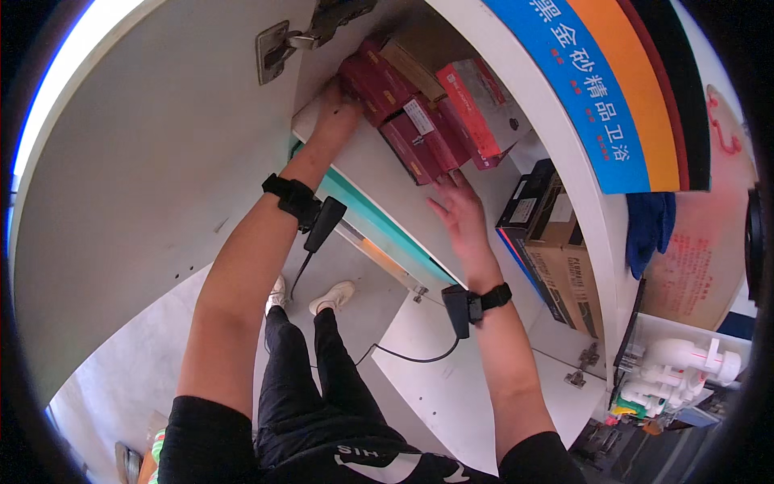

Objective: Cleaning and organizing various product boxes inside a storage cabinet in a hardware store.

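Observation:
In a white cabinet, dark red cardboard boxes stand in a row on a shelf. My left hand (340,112) is against the far-left end of the row, beside a dark red box (378,85); its fingers are blurred and partly hidden. At the other end, my right hand (462,209) has its fingers spread, the fingertips at the end of a second dark red box (417,148) with a white label. Whether they press on it I cannot tell. A grey-and-red box (478,106) leans behind these, beside a brown cardboard box (414,66).
An open cabinet door (151,139) with a metal hinge (275,51) fills the left side. Brown and black boxes (559,242) stand right of my right hand. Another open door (447,375) hangs below. White plastic pipe fittings (677,369) lie at far right, near a dark blue cloth (650,230).

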Available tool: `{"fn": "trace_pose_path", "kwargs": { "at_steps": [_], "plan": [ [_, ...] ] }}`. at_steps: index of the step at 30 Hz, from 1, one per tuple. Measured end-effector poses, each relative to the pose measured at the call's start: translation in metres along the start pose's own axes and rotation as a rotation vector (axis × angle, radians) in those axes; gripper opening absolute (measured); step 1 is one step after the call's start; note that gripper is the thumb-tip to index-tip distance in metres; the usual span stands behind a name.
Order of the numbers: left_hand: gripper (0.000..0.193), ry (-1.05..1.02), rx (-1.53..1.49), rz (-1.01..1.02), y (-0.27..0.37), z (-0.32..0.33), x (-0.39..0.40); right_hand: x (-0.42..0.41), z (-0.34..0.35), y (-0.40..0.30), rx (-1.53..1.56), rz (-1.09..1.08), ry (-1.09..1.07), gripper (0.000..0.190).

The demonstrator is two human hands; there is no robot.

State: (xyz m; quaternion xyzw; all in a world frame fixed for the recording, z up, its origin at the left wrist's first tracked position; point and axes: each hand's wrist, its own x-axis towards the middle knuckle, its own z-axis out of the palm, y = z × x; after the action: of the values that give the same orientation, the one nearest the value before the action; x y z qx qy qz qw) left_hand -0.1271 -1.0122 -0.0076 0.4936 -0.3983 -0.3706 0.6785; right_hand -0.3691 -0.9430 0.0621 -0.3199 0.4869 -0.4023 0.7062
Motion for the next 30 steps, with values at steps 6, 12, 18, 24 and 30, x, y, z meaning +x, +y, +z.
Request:
{"fn": "trace_pose_path", "kwargs": {
  "at_steps": [6, 12, 18, 24, 30],
  "plan": [
    [0.049, 0.093, 0.266, 0.211, -0.033, 0.001, 0.008, 0.012, 0.022, 0.027, -0.925, -0.573, 0.104, 0.059],
    [0.048, 0.062, 0.116, -0.022, 0.002, 0.014, -0.013, 0.017, -0.016, 0.018, -1.295, -0.393, 0.333, 0.051],
    [0.048, 0.24, 0.374, 0.069, -0.003, 0.013, -0.018, 0.045, -0.071, 0.008, -1.032, -0.478, 0.256, 0.042],
    [0.05, 0.056, 0.07, 0.08, 0.006, 0.001, 0.017, 0.037, -0.044, -0.011, -0.117, -0.193, 0.245, 0.036],
    [0.052, -0.036, 0.271, 0.044, 0.002, 0.01, 0.017, 0.062, -0.098, -0.015, -0.511, -0.517, 0.213, 0.038]
  ]
}}
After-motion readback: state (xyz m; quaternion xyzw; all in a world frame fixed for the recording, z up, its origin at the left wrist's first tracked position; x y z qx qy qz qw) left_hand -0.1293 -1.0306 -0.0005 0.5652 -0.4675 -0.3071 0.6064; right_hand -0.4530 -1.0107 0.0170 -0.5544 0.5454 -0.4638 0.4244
